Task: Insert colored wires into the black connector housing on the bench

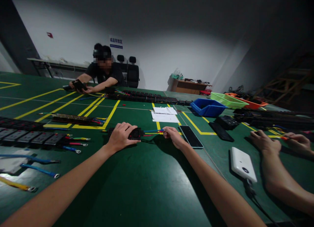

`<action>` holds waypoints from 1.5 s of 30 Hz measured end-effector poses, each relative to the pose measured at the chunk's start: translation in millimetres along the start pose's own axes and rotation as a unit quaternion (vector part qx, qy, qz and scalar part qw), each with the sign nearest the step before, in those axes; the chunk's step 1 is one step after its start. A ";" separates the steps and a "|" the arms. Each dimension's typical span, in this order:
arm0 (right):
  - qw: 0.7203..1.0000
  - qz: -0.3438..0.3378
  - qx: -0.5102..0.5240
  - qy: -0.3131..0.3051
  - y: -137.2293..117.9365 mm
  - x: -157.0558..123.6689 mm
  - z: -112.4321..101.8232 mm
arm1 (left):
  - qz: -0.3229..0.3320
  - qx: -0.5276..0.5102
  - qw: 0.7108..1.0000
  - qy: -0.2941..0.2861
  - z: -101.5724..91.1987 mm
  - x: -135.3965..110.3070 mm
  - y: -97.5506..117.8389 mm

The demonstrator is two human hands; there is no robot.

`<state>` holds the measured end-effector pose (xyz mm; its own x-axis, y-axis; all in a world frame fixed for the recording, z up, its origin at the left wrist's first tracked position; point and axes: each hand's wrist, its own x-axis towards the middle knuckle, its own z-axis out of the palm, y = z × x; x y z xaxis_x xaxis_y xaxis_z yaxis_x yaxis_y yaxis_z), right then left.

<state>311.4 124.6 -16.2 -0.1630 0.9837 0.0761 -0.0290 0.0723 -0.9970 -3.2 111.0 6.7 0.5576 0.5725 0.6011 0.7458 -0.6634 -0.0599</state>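
Hands [124, 135] [173, 136] outstretched: left palm-down, right in pinch

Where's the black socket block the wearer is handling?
In the head view, the black socket block is just left of centre, under the person's left hand, its coloured wires running to the right hand. White papers lie beyond it, to the right.

The light is dim, corners dark, with glare on the table [157, 184].
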 end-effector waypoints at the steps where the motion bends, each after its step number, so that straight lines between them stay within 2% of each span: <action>1: 1.000 0.000 0.001 0.000 0.7 0.3 -0.8 | -0.001 0.001 1.000 -0.003 -0.1 0.0 0.1; 9: 0.999 0.022 0.012 -0.019 0.9 1.3 -7.3 | -0.014 0.002 1.000 -0.015 -1.7 1.4 2.2; 17: 0.999 0.013 0.003 -0.035 -3.7 -1.0 -6.4 | -0.051 0.030 0.998 -0.012 -5.6 2.4 5.9; 31: 0.999 0.000 -0.014 -0.043 -4.0 -3.2 -6.2 | -0.026 0.024 0.999 -0.028 -3.6 2.4 4.0; 45: 0.999 0.004 -0.029 -0.043 -8.3 -5.2 -5.4 | -0.068 0.044 0.997 -0.016 -3.0 1.0 6.6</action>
<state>317.8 119.7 -8.5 -0.2480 0.9665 0.0660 0.0295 0.0756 -0.9967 1.3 105.8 9.3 0.4599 0.6698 0.5830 0.8431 -0.5355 -0.0499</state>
